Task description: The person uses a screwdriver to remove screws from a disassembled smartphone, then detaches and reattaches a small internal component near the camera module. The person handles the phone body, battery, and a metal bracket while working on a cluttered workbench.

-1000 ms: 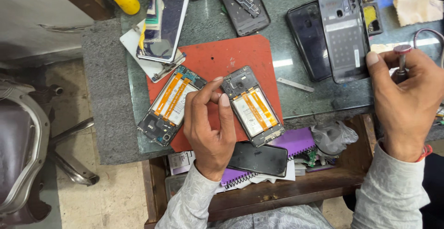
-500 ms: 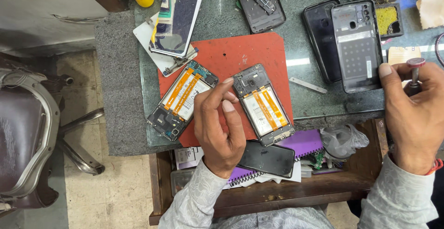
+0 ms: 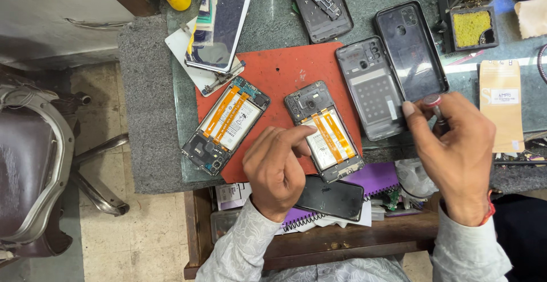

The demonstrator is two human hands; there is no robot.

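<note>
flanking the opened phone (image 3: 323, 133): second opened phone (image 3: 227, 123), grey back cover (image 3: 371, 88).

A single head-worn camera looks almost straight down from close above the surface (image 3: 273, 25). The person's forearms enter from the near edge, the floor and a chair (image 3: 34, 162) fill the left, and the surface's far side is cut off at the top.
</note>
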